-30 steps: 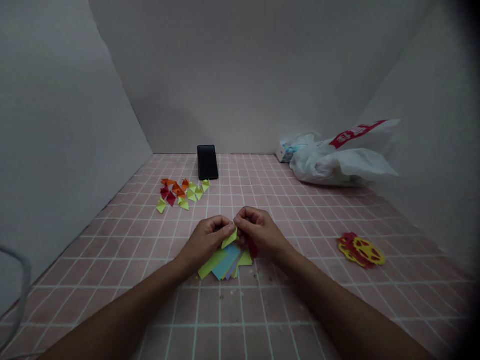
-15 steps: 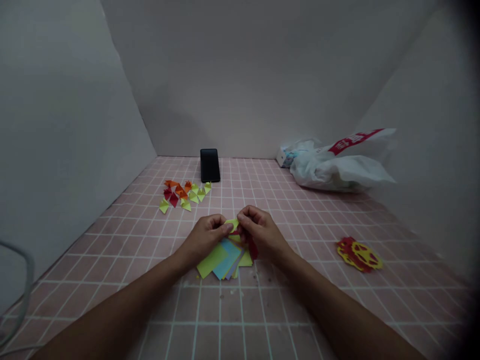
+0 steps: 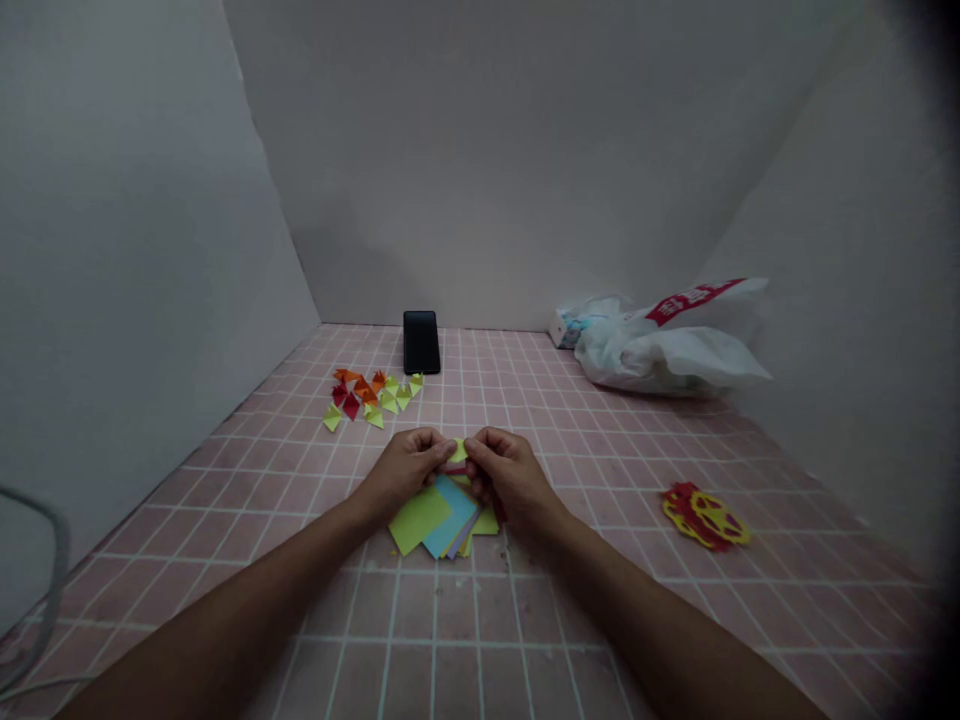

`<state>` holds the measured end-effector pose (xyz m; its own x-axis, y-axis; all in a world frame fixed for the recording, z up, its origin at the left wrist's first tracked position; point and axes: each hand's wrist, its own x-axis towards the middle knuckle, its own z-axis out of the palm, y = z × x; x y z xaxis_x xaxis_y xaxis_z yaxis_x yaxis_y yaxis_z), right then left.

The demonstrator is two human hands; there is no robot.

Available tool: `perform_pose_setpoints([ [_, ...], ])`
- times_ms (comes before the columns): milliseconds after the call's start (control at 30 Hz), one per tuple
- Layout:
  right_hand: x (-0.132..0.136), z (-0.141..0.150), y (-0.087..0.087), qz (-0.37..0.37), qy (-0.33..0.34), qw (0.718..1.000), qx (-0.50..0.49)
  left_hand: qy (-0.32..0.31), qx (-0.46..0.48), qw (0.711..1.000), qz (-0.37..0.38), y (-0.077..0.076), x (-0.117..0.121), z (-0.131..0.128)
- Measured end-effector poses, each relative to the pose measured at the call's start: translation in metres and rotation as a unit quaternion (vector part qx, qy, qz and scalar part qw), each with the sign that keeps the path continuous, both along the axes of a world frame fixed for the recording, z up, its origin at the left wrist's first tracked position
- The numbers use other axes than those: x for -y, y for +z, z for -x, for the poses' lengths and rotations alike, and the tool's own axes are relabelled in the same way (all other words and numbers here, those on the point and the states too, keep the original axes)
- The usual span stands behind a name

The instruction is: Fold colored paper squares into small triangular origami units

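Observation:
Between my two hands is a small piece of yellow paper [image 3: 459, 450], pinched from both sides. My left hand [image 3: 409, 464] has thumb and fingers closed on its left edge. On the right edge, my right hand [image 3: 511, 478] grips with thumb and forefinger; its other fingers curl under and are partly hidden. Just below the hands lies a fanned pile of coloured paper sheets [image 3: 454, 510], yellow-green, light blue and purple. Some red paper shows beneath the fingers. Beyond my left hand sits a group of small folded paper pieces [image 3: 367, 393] in red, orange and yellow.
A black phone [image 3: 421, 342] lies near the back wall. At the back right rests a white plastic bag [image 3: 660, 350] beside a small box [image 3: 564, 328]. Red and yellow cut-out shapes [image 3: 706, 517] lie on the right. A grey cable [image 3: 58, 560] hangs at far left.
My hands have come slightly closer together on the yellow paper, the right one shifting left. The whole view has shifted a little; the other things lie as before.

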<state>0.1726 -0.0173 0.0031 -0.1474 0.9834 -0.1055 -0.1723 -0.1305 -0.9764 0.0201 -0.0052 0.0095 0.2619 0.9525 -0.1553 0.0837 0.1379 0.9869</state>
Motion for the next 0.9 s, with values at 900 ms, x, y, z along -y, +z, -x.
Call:
perform_pose_setpoints([
  [900, 0.005, 0.007, -0.001, -0.062, 0.001, 0.997, -0.037, 0.033, 0.072, 0.994, -0.077, -0.005, 0.001, -0.002],
])
